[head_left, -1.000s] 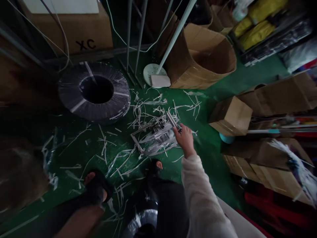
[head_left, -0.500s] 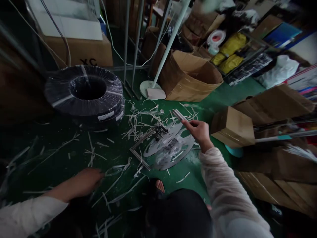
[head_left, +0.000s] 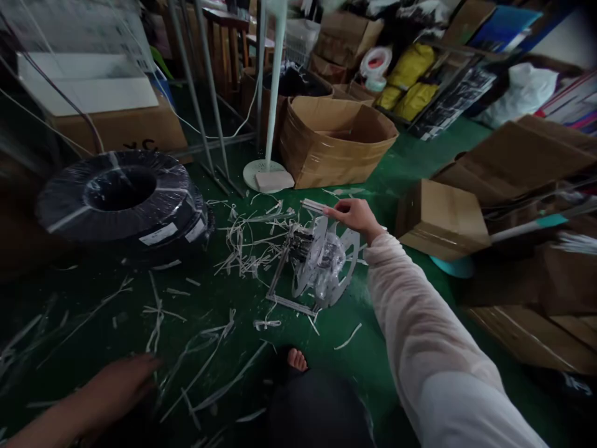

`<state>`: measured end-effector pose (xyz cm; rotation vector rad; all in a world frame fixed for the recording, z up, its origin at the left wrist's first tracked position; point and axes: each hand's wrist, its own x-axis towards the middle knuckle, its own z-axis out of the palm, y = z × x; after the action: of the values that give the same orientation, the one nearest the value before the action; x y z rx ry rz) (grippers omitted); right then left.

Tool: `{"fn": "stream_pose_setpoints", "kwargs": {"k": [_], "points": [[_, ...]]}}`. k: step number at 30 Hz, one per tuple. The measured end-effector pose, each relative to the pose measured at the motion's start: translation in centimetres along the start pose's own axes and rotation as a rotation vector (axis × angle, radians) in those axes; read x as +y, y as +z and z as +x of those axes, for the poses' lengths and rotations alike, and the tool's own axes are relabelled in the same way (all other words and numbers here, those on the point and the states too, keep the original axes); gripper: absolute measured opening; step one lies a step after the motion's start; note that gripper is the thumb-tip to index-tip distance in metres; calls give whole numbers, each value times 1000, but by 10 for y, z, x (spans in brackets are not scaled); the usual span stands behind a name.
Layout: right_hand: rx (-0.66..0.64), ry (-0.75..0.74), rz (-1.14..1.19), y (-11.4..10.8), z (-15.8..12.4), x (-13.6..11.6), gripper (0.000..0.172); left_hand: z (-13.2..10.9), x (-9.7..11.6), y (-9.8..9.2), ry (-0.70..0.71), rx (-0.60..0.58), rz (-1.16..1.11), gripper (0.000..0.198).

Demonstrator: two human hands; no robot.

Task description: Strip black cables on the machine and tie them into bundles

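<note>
My right hand [head_left: 353, 216] pinches the end of a light metal bar [head_left: 311, 205]. That bar seems to belong to a metal frame [head_left: 293, 304] standing on the floor below the hand. In the frame sits a reel with grey cut-out discs [head_left: 311, 258], its core wrapped in clear plastic [head_left: 329, 256]. A small dark mechanism [head_left: 298, 239] is at the reel's left side. My left hand [head_left: 119, 382] hangs low at the left, apart from the reel, near scattered white strips [head_left: 156, 314]. Motion and darkness smear its fingers.
Plastic-wrapped black coils [head_left: 173, 214] lie stacked on the left. Behind the reel are a pole's round base [head_left: 252, 173] and an open cardboard box [head_left: 321, 155]. More boxes [head_left: 450, 218] line the right. Loose strips [head_left: 242, 249] litter the green floor [head_left: 373, 354] near a bare foot [head_left: 297, 359].
The view has shifted right. My right hand has tilted the frame and reel, so the discs now stand more upright. My left hand has moved lower and further left in the view.
</note>
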<state>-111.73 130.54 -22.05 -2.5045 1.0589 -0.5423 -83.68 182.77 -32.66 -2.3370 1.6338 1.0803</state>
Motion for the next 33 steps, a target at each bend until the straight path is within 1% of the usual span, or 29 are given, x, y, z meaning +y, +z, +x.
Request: {"fn": "stream_pose_setpoints", "kwargs": {"k": [1, 2, 3, 4, 5, 6, 7, 8, 10, 11, 12, 14, 16, 17, 19, 22, 25, 28, 30, 33], "points": [[21, -37, 41, -6, -3, 2, 46, 7, 10, -7, 18, -33, -30, 33], [72, -62, 84, -13, -10, 4, 46, 17, 23, -15, 42, -61, -75, 35], [153, -64, 118, -22, -20, 6, 45, 30, 39, -26, 73, -78, -132, 36], [237, -39, 133, -30, -34, 8, 44, 45, 59, -37, 106, -83, -195, 38], [299, 16, 127, -37, -50, 12, 43, 64, 81, -49, 137, -58, -253, 40], [319, 97, 103, -42, -67, 16, 42, 84, 106, -61, 175, -28, -308, 42], [285, 189, 68, -43, -83, 21, 43, 105, 132, -72, 209, 29, -363, 43], [208, 277, 33, -40, -98, 27, 43, 127, 160, -82, 246, 91, -427, 43], [10, 413, 8, -25, -117, 38, 40, 168, 216, -98, 320, 160, -592, 45], [-69, 458, 30, -14, -121, 44, 39, 186, 244, -104, 329, 195, -695, 46], [-128, 491, 79, -2, -121, 48, 38, 203, 269, -107, 336, 241, -788, 48], [-179, 540, 228, 19, -115, 54, 37, 229, 313, -108, 279, 303, -848, 47], [-169, 579, 368, 33, -108, 57, 33, 245, 345, -100, 210, 348, -854, 44], [-147, 589, 416, 37, -106, 57, 30, 250, 356, -95, 171, 379, -855, 40], [-67, 587, 467, 43, -106, 57, 27, 255, 369, -82, 97, 470, -854, 35], [54, 561, 496, 46, -113, 54, 28, 255, 376, -66, 24, 597, -844, 32], [122, 570, 509, 46, -120, 47, 29, 255, 375, -61, 54, 676, -798, 29], [180, 567, 539, 39, -123, 38, 28, 252, 372, -64, 134, 710, -746, 28], [167, 550, 555, 31, -127, 31, 30, 244, 370, -68, 161, 697, -741, 29], [59, 535, 580, 20, -144, 14, 36, 221, 363, -71, 160, 657, -741, 29]]}}
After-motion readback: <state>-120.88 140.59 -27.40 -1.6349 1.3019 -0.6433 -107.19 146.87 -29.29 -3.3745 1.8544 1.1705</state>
